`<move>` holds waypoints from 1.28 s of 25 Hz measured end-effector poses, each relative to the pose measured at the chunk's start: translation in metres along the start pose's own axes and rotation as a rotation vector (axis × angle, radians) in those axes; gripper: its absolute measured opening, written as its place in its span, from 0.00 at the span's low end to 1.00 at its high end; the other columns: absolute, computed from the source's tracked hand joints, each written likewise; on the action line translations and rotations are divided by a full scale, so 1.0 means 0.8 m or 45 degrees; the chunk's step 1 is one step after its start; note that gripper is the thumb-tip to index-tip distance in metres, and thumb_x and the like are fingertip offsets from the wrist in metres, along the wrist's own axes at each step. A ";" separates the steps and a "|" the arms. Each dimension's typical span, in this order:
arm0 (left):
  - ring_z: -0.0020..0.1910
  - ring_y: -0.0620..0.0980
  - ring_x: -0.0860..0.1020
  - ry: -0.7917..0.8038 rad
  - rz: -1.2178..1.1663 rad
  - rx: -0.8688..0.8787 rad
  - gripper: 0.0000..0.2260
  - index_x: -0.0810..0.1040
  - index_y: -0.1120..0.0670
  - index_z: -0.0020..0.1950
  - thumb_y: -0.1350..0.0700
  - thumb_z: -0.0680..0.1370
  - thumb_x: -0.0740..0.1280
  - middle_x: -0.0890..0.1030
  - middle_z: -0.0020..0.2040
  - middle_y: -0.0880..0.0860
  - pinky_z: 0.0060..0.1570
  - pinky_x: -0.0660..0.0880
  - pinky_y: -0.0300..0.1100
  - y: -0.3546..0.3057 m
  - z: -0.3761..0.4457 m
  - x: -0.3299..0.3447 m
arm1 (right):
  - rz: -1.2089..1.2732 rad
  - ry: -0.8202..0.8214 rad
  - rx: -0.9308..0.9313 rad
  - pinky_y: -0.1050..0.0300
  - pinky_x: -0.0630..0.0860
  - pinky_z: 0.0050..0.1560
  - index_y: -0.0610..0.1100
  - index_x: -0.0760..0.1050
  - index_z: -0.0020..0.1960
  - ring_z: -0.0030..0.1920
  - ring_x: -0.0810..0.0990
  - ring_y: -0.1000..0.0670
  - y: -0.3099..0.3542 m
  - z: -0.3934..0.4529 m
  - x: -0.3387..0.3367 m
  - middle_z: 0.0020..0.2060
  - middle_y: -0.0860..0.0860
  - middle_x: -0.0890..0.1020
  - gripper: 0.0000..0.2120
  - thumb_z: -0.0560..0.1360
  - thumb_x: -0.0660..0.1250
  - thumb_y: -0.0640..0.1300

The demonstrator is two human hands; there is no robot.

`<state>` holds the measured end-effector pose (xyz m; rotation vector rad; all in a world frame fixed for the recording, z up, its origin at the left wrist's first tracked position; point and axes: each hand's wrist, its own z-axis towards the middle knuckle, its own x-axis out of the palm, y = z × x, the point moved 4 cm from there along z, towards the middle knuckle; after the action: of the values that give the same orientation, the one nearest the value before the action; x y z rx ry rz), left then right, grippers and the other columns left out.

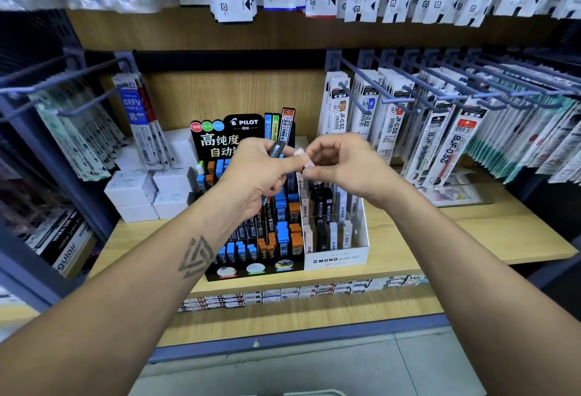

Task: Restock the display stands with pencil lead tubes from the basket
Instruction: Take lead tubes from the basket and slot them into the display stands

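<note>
Two display stands sit on the wooden shelf: a black Pilot stand (220, 140) with blue, orange and black lead tubes, and a white Mono stand (339, 258) with black, grey and white tubes. My left hand (257, 178) grips a black lead tube (276, 148) above the Pilot stand, and more tubes seem to sit in its palm. My right hand (342, 163) pinches a pale pink tube (303, 158) between thumb and fingers, close to the left hand. The basket is not in view.
White boxes (147, 191) are stacked left of the stands. Refill packs hang on metal hooks (393, 93) at both sides and above. The wooden shelf (471, 229) runs to the right, with small boxes (283, 295) lined along a lower ledge.
</note>
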<state>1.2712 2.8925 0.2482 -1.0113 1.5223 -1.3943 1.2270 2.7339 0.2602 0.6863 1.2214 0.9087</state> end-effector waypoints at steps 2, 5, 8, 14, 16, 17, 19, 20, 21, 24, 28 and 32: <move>0.21 0.44 0.64 -0.009 -0.132 -0.025 0.07 0.80 0.65 0.51 0.61 0.78 0.72 0.80 0.35 0.57 0.20 0.57 0.35 0.000 0.002 -0.002 | -0.073 -0.123 0.062 0.51 0.81 0.48 0.45 0.80 0.58 0.40 0.82 0.48 -0.014 0.008 -0.011 0.41 0.45 0.83 0.17 0.71 0.76 0.35; 0.20 0.42 0.64 -0.009 -0.294 -0.110 0.09 0.77 0.67 0.55 0.61 0.81 0.68 0.79 0.36 0.57 0.17 0.57 0.34 0.006 0.006 -0.009 | -0.311 -0.346 0.096 0.50 0.81 0.47 0.53 0.82 0.54 0.41 0.83 0.50 -0.033 0.020 -0.017 0.42 0.53 0.81 0.13 0.73 0.77 0.41; 0.19 0.42 0.64 -0.007 -0.342 -0.141 0.09 0.77 0.66 0.56 0.61 0.81 0.68 0.78 0.34 0.57 0.16 0.57 0.34 0.012 0.007 -0.015 | -0.368 -0.417 0.070 0.52 0.81 0.54 0.50 0.84 0.54 0.45 0.82 0.51 -0.037 0.030 -0.003 0.44 0.54 0.82 0.10 0.74 0.75 0.42; 0.19 0.42 0.64 0.001 -0.340 -0.134 0.09 0.77 0.67 0.57 0.62 0.81 0.67 0.77 0.35 0.57 0.16 0.57 0.34 0.011 0.004 -0.021 | -0.447 -0.458 0.013 0.60 0.76 0.44 0.46 0.80 0.51 0.41 0.78 0.56 -0.030 0.038 0.012 0.41 0.54 0.80 0.05 0.76 0.73 0.39; 0.19 0.42 0.64 0.013 -0.332 -0.126 0.07 0.77 0.66 0.55 0.62 0.81 0.67 0.77 0.35 0.57 0.16 0.57 0.34 0.011 0.002 -0.021 | -0.509 -0.420 0.011 0.55 0.79 0.44 0.45 0.78 0.48 0.41 0.79 0.53 -0.033 0.041 0.019 0.40 0.51 0.81 0.04 0.77 0.72 0.39; 0.19 0.42 0.64 0.016 -0.325 -0.124 0.07 0.77 0.66 0.55 0.62 0.81 0.67 0.77 0.35 0.57 0.16 0.57 0.34 0.010 0.002 -0.022 | -0.542 -0.401 0.011 0.53 0.80 0.45 0.46 0.78 0.47 0.41 0.80 0.51 -0.035 0.043 0.023 0.40 0.51 0.82 0.04 0.77 0.72 0.40; 0.19 0.42 0.64 0.021 -0.314 -0.122 0.07 0.77 0.65 0.54 0.62 0.81 0.67 0.77 0.35 0.57 0.16 0.57 0.34 0.010 0.002 -0.024 | -0.607 -0.375 0.011 0.50 0.81 0.47 0.49 0.78 0.44 0.43 0.81 0.49 -0.039 0.045 0.027 0.41 0.50 0.82 0.06 0.76 0.73 0.40; 0.19 0.42 0.64 0.020 -0.313 -0.122 0.07 0.77 0.65 0.54 0.62 0.81 0.67 0.77 0.35 0.57 0.16 0.58 0.34 0.010 0.002 -0.025 | -0.640 -0.361 0.011 0.50 0.81 0.49 0.49 0.80 0.45 0.44 0.81 0.49 -0.039 0.046 0.027 0.42 0.50 0.83 0.05 0.76 0.72 0.40; 0.19 0.42 0.64 0.019 -0.313 -0.120 0.07 0.77 0.65 0.54 0.62 0.81 0.68 0.77 0.35 0.57 0.16 0.58 0.34 0.011 0.003 -0.026 | -0.683 -0.345 0.002 0.50 0.80 0.51 0.48 0.82 0.46 0.45 0.81 0.49 -0.040 0.047 0.027 0.44 0.50 0.83 0.04 0.77 0.72 0.39; 0.19 0.42 0.64 0.014 -0.306 -0.122 0.07 0.77 0.65 0.55 0.62 0.80 0.68 0.77 0.35 0.57 0.16 0.58 0.34 0.011 0.003 -0.028 | -0.814 -0.317 -0.071 0.51 0.78 0.57 0.45 0.84 0.50 0.51 0.80 0.47 -0.041 0.050 0.029 0.48 0.50 0.83 0.05 0.77 0.71 0.38; 0.20 0.43 0.64 0.025 -0.297 -0.166 0.07 0.77 0.64 0.54 0.60 0.81 0.68 0.77 0.36 0.57 0.16 0.58 0.34 0.012 0.000 -0.027 | -0.851 -0.312 -0.092 0.51 0.77 0.59 0.43 0.85 0.52 0.53 0.80 0.47 -0.041 0.050 0.026 0.51 0.49 0.83 0.07 0.77 0.70 0.35; 0.20 0.44 0.63 0.092 -0.301 -0.340 0.18 0.76 0.63 0.55 0.47 0.84 0.63 0.77 0.33 0.57 0.16 0.56 0.34 0.023 -0.008 -0.014 | -0.379 -0.425 0.007 0.58 0.77 0.51 0.44 0.84 0.49 0.47 0.82 0.53 -0.026 0.034 0.020 0.45 0.51 0.85 0.06 0.77 0.70 0.37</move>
<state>1.2683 2.9061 0.2312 -1.3539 1.7187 -1.4247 1.2593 2.7390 0.2412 0.6122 0.9936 0.5197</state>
